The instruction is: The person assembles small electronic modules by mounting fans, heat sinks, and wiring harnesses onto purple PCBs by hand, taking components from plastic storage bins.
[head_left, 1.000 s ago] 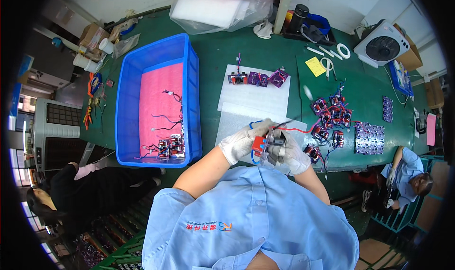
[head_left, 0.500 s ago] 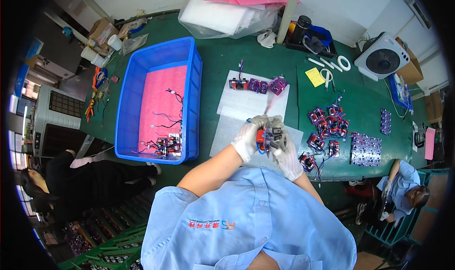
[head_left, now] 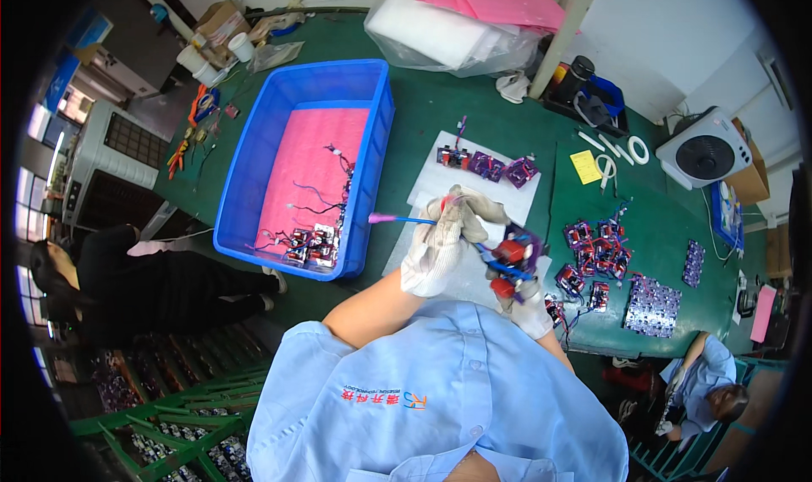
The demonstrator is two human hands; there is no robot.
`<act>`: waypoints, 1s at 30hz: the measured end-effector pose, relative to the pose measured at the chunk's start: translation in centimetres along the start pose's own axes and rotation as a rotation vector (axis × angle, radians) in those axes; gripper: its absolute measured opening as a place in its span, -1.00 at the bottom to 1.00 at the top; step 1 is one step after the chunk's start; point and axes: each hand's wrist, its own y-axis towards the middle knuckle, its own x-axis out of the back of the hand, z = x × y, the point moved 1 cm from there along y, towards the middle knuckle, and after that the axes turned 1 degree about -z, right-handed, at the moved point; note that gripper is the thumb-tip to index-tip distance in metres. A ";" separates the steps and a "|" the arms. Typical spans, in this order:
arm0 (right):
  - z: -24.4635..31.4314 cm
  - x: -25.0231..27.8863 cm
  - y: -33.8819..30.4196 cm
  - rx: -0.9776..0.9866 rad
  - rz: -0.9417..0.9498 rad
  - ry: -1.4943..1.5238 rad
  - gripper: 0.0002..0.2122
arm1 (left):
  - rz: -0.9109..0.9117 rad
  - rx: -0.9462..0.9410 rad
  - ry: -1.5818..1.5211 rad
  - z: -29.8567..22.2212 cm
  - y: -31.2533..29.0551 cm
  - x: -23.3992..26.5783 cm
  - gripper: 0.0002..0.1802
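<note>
Surface: green tabletop (head_left: 440, 118) fills the middle of the frame, white sheets (head_left: 474, 182) laid at its centre.
Left hand: left hand (head_left: 440, 237), gloved, closed around a thin blue tool (head_left: 406, 221) whose pink tip points toward frame left.
Right hand: right hand (head_left: 524, 292), gloved, grips a small red and purple wired module (head_left: 514, 258), right of centre.
Bin: blue bin (head_left: 245, 169), upper left, pink-lined, holding wired modules at its lower end.
Right side: more modules (head_left: 592, 254) clustered on the tabletop; white fan (head_left: 702, 152) at upper right.
</note>
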 end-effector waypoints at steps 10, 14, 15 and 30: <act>-3.5 0.9 1.6 -0.164 -0.237 -0.020 -0.56 | 0.290 -0.564 0.980 0.5 1.1 1.1 -0.89; -3.2 0.2 1.6 -0.106 -0.278 -0.076 -0.57 | 0.264 -0.548 1.096 -0.5 1.0 0.6 -0.86; -3.3 0.3 1.5 -0.103 -0.280 -0.076 -0.57 | 0.279 -0.579 1.141 -0.8 1.0 0.5 -0.85; -4.4 1.8 1.9 -0.030 -0.389 0.074 -0.48 | 0.276 -0.399 1.009 -1.5 -0.8 0.0 -0.95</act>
